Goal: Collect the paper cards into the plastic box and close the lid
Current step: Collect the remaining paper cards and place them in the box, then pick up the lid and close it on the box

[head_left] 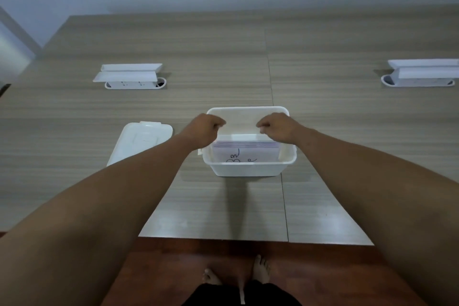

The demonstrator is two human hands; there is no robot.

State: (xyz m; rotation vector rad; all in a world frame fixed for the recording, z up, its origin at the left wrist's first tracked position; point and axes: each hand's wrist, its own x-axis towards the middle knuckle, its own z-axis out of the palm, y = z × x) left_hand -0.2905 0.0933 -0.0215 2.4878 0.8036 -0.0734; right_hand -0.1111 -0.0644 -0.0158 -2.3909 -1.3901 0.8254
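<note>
A white plastic box point(249, 169) stands open on the table in front of me. A stack of paper cards point(244, 153) stands on edge inside it, and the front card shows dark handwriting. My left hand point(205, 129) is curled over the stack's upper left corner. The upper right corner sits under my right hand point(277, 129), also curled. Both hands hide the corners, so the grip itself is not visible. The box's white lid point(140, 143) lies flat on the table to the left of the box, partly behind my left forearm.
Two white socket units with raised flaps are set into the wooden table, one at the back left point(131, 77) and one at the back right point(422, 73). The table's near edge point(223, 238) runs above a reddish floor, where my bare feet point(237, 273) show.
</note>
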